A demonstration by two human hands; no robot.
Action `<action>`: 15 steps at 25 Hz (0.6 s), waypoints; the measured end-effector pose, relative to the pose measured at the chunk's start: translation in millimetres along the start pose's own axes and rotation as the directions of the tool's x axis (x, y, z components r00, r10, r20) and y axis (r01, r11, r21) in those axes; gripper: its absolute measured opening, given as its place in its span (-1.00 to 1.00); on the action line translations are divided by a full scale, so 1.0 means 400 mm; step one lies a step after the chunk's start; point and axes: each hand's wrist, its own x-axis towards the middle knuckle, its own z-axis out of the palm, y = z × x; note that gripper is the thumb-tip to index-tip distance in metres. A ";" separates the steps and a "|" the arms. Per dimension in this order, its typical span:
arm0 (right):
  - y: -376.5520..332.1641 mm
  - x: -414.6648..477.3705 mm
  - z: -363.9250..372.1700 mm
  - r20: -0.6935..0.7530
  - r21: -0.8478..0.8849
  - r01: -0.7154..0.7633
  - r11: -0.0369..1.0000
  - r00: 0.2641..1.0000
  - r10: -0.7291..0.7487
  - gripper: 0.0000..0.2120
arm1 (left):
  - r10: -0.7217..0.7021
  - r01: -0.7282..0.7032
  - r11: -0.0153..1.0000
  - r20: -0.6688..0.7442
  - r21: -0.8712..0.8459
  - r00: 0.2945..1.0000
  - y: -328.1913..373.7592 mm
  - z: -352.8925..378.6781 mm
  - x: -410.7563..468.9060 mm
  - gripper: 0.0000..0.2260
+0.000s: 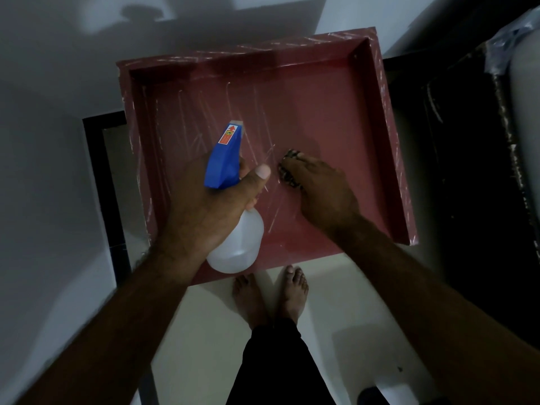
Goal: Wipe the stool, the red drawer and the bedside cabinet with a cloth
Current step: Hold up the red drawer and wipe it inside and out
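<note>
Your left hand (204, 206) is clamped around the neck of a translucent spray bottle (238, 241), thumb hooked over the side of its blue head, with the nozzle pointing away from you across the red drawer (336, 112). The bottle hangs over the drawer's near left part, its rounded body reaching past the near edge. Your right hand (324, 191) is down inside the drawer, fingers and thumb closed on a bunched, dark patterned cloth (290, 173) that it presses against the drawer floor near the middle, just beside your left thumb. Pale streaks cross the left half of the drawer floor and its rims. The drawer lies open side up in front of you, its near edge just above your bare feet (271, 290) on the pale floor (204, 331).
</note>
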 end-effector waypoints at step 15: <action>0.039 -0.083 0.000 -0.098 0.053 -0.267 0.962 0.957 0.271 -0.38 | -0.009 0.009 1.000 -0.022 -0.002 1.000 -0.008 0.012 -0.053 -0.66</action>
